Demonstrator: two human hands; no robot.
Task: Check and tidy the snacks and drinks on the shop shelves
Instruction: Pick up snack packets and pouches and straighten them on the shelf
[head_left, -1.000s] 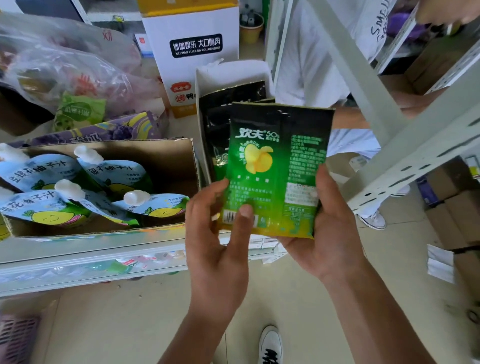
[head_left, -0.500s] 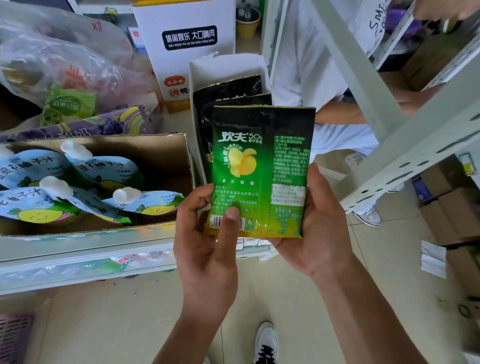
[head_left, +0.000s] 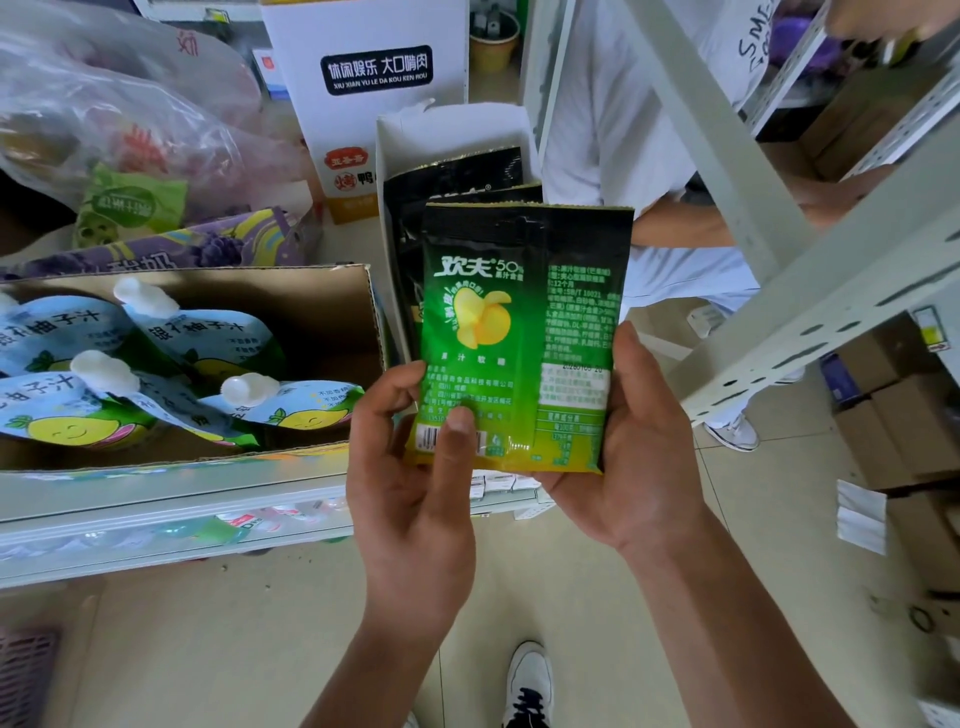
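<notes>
Green packet (head_left: 519, 322): held upright in front of the shelf, printed text and barcode facing the camera; yellow fruit picture on its left half; bottom edge sits in the two hands
Left hand (head_left: 415, 499): pinches the packet's lower left corner; thumb (head_left: 457, 441) pressed flat on the barcode, fingers curled round the edge behind
Right hand (head_left: 639, 452): cups the lower right side; thumb lies along the front edge, fingers hidden behind the packet
White display box (head_left: 457, 135): stands open just behind the held packet; dark packets (head_left: 457, 176) of the same kind upright inside, their lower parts hidden by the held one
Brown box (head_left: 291, 306): on the shelf to the left, touching the display box; spouted juice pouches (head_left: 208, 338) lie tilted in it, white caps upward
Shelf (head_left: 156, 509): pale metal; its front rail runs behind the left hand
Further back: tall white carton (head_left: 374, 130) with a black label; purple packet (head_left: 208, 249) lying behind the brown box; clear plastic bag (head_left: 130, 130) of goods at far left
Metal frame (head_left: 810, 296): slanted, perforated, crosses the right side of the view beside the right hand
Second person (head_left: 613, 130): white shirt, partly hidden behind the frame and display box
Floor (head_left: 260, 649): pale tiles; one white shoe (head_left: 530, 680) below the arms; cardboard boxes (head_left: 893, 431) stacked at right
</notes>
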